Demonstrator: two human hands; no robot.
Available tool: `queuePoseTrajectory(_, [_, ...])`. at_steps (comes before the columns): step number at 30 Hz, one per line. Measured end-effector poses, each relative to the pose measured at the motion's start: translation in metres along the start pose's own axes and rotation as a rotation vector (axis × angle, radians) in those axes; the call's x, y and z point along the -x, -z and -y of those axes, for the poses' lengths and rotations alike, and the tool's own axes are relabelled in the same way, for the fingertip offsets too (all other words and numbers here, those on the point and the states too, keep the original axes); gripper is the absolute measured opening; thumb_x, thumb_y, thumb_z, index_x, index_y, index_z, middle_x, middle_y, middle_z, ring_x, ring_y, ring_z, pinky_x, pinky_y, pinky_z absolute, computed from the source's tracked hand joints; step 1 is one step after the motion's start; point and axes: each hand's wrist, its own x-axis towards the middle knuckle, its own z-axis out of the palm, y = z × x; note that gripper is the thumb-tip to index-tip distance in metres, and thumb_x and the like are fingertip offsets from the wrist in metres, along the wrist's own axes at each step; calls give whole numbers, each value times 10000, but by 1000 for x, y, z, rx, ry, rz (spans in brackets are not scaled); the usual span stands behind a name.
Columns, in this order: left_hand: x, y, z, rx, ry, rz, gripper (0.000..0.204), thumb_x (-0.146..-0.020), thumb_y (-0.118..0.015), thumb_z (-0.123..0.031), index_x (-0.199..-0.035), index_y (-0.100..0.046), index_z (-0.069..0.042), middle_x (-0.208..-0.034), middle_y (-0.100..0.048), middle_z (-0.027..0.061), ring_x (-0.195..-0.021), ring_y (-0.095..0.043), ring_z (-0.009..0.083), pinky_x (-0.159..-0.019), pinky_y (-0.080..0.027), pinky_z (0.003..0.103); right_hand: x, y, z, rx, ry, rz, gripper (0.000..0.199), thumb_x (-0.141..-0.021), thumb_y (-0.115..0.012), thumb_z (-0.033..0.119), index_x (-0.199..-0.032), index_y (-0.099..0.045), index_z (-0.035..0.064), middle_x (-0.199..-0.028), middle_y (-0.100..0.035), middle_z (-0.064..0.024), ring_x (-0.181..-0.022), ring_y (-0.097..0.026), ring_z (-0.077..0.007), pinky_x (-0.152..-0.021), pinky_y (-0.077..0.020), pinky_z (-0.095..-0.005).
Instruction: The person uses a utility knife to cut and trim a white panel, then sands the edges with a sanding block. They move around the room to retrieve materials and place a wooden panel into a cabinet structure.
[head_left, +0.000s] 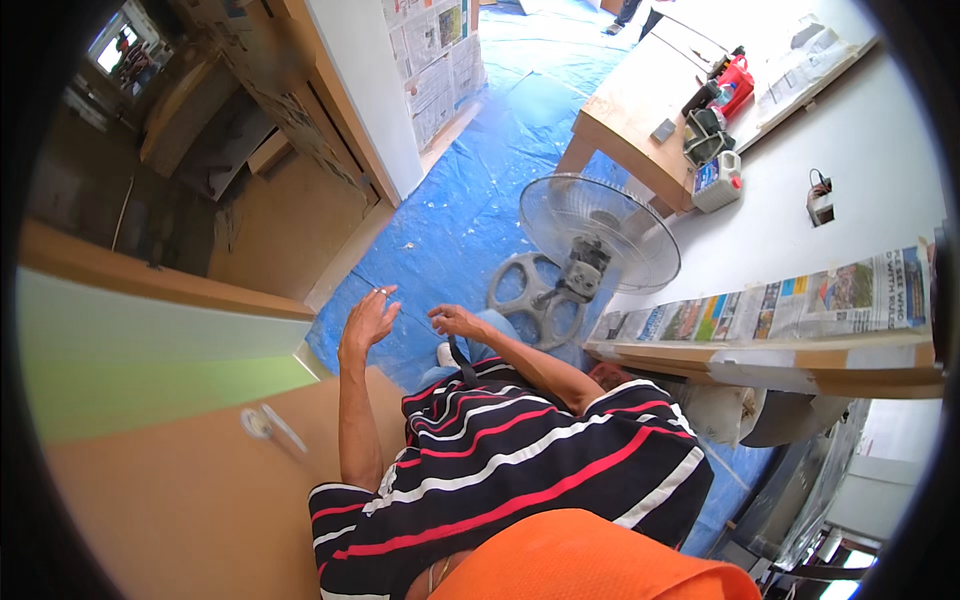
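Observation:
My left hand (370, 318) is raised in front of me over the blue floor sheet. Its fingers reach forward, apart from one another, with a ring-like band on one finger. To its right is my right hand (458, 321), fingers loosely bent and slightly spread, with nothing visible in them. A black strap (462, 362) runs just below that hand toward my striped shirt (500, 430); whether the two touch I cannot tell. Beyond my right hand stands a grey pedestal fan (585, 270), with a wire cage and a round base with cut-out holes.
Blue sheeting (440, 240) covers the floor. At the far right, a wooden table (625, 100) bears a white jug (718, 183) and a red container (737, 85). A brown door (190, 500) with a handle is near left. Newspaper (780, 300) covers a ledge at right.

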Motion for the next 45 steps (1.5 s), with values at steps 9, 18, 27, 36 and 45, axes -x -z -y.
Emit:
queuePoseTrajectory(9, [-153,19,18,285,-136,390,426,-977,-592,-260,-1323,-597,-11,-1264,-641,245,-1178,-609,376,-1028,-462,418,-188,59,22,405,364,108,501,-802,-674,175,-1297,-633,113,-1119,-698,-77,-986,-676,-244,-829,-557,-352])
queuePoseTrajectory(18, [-385,45,74,17,-179,441,434,-960,-598,-277,-1318,-594,-31,-1271,-632,243,-1200,-584,401,-1031,-458,457,-381,224,88,206,134,-93,311,-938,-660,242,-1177,-695,46,-1092,-712,-143,-917,-691,-219,-756,-577,-347])
queuePoseTrajectory(27, [-602,85,64,-5,-201,507,444,-975,-574,-284,-1320,-588,-4,-1282,-632,235,-1218,-585,371,-1040,-450,428,-386,422,205,-271,-29,-487,420,-942,-597,253,-1295,-620,27,-1013,-698,-86,-859,-679,-177,-724,-539,-308])
queuePoseTrajectory(36, [-845,63,-13,-24,-373,731,463,-970,-576,-286,-1325,-582,12,-1243,-650,247,-1196,-601,376,-1034,-461,427,-398,541,80,-163,-186,-657,304,-939,-624,204,-1160,-690,5,-965,-720,-91,-847,-680,-200,-763,-551,-354])
queuePoseTrajectory(45, [-1113,90,-141,-175,-509,651,438,-961,-567,-315,-1311,-588,-52,-1211,-653,235,-1117,-621,424,-962,-493,495,-374,735,109,-759,-267,-997,519,-1034,-492,453,-1304,-641,35,-1106,-672,-31,-997,-583,-127,-919,-458,-337])
